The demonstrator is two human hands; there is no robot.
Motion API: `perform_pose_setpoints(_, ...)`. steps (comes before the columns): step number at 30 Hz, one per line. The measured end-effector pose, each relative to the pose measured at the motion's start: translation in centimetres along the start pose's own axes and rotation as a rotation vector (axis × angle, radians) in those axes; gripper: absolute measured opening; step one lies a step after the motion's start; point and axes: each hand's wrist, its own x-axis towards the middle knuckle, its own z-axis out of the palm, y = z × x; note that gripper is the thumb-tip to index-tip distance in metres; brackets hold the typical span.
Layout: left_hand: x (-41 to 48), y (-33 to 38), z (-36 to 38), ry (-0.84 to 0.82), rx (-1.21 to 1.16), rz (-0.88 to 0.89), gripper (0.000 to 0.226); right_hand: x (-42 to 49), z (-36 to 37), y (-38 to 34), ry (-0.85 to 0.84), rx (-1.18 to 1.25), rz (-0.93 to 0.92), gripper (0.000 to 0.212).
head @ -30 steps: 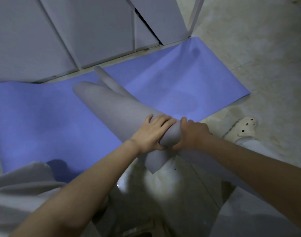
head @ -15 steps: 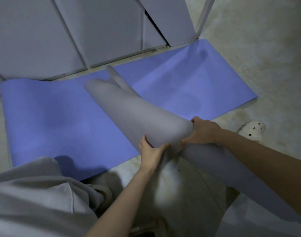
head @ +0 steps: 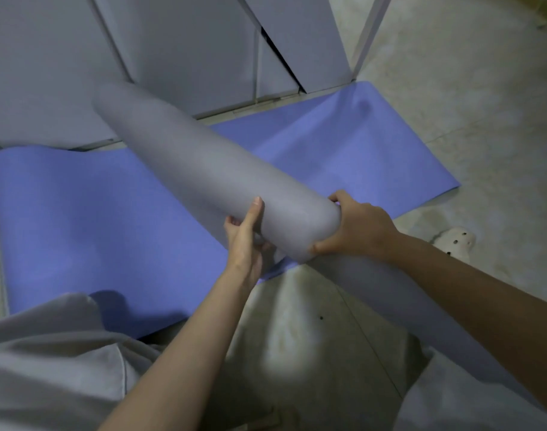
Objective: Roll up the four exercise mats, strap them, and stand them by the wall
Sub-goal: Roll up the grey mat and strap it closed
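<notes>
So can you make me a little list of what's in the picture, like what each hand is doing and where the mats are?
held thing: grey rolled mat, lifted off the floor, tilted
left hand: grips the roll from the side near its close end
right hand: wrapped around the roll's close end
flat mat: blue mat, unrolled on the floor below the roll
strap: none seen on the roll
behind: grey panels
floor: pale floor, white shoe at right
</notes>
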Motion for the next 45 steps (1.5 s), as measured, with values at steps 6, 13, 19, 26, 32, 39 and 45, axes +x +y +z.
perform_pose_setpoints(6,1.0,3.8,0.8,0.021,-0.173,0.023,0.046,0.8,-1.9,-2.9,0.295,-0.238,-0.240,0.081)
perform_pose_setpoints(13,0.1,9.2,5.4,-0.143,-0.256,0.154,0.019,1.5,-8.6,-5.1,0.502,-0.340,-0.365,0.084)
perform_pose_setpoints(19,-0.8,9.2,7.0,-0.199,-0.240,0.180,0.014,0.6,-10.3,-4.0,0.567,-0.375,-0.346,0.084)
perform_pose_setpoints(26,0.8,1.5,-0.3,-0.014,-0.010,-0.010,0.041,1.7,-2.7,-1.3,0.247,-0.432,-0.357,0.084)
perform_pose_setpoints(32,1.5,-3.0,-5.3,0.082,0.335,-0.169,0.052,3.5,3.7,1.1,0.154,-0.486,-0.351,0.086)
perform_pose_setpoints(39,2.1,-2.1,-5.8,0.307,1.169,0.435,0.077,4.6,8.1,3.6,0.094,-0.386,-0.325,0.087)
perform_pose_setpoints(45,5.7,1.3,-6.1,-0.439,2.102,0.554,0.108,5.3,9.7,4.5,0.056,-0.361,-0.289,0.090)
